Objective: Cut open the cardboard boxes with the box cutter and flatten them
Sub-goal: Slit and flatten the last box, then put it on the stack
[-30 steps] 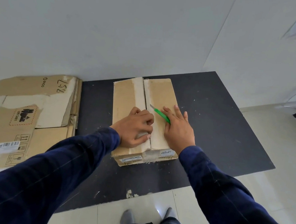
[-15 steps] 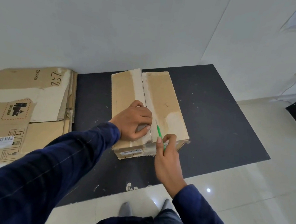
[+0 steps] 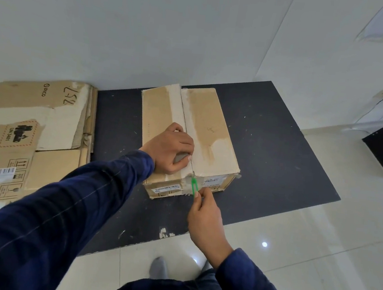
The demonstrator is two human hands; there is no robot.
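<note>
Box: one brown rectangular cardboard box point(image 3: 210, 132) is sitting in the centre of the frame on a black floor mat point(image 3: 277, 164). Its two top flaps are lying flat, with a dark slit running along the seam between them.
Contents: nothing inside is showing – the flaps are covering it.
Cutter: one slim green plastic box cutter point(image 3: 194, 187) is standing at the near end of the seam, its tip touching the box's top edge.
Right hand: the right hand point(image 3: 206, 218), lower centre, is pinching the cutter's handle between thumb and fingertips.
Left hand: the left hand point(image 3: 169, 149) is resting on the left flap just beside the seam, fingers curled under; a small grey patch is showing beneath them, and I cannot tell what it is.
Flattened cardboard: a pile of flattened brown cardboard sheets point(image 3: 24, 117) is lying at the left of the frame, touching the mat's edge – several layers, number unclear.
Count: one standing box, one cutter, two hands.
</note>
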